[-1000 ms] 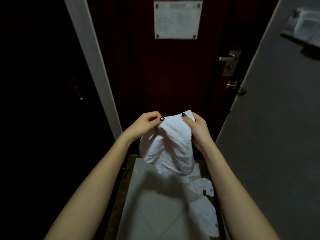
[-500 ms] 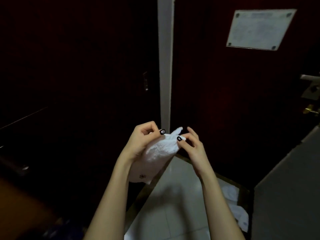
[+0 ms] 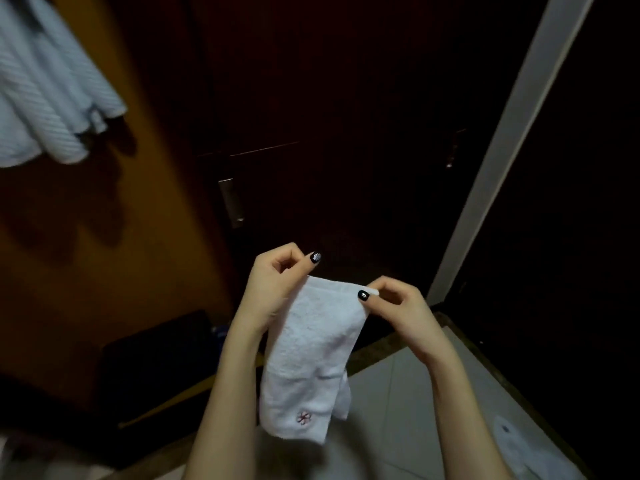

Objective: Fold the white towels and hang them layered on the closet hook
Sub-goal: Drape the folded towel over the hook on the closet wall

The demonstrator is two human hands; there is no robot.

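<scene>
I hold a folded white towel up by its top edge between my hands. My left hand has its fingers curled round the left corner, and my right hand pinches the right corner with thumb and fingertips. The towel hangs straight down below both hands, between my forearms, with a small pink flower stitched near its lower end. Up and far to the left of my left hand, pale ribbed cloth hangs against an orange-brown panel. Pale floor tiles lie below my right hand.
</scene>
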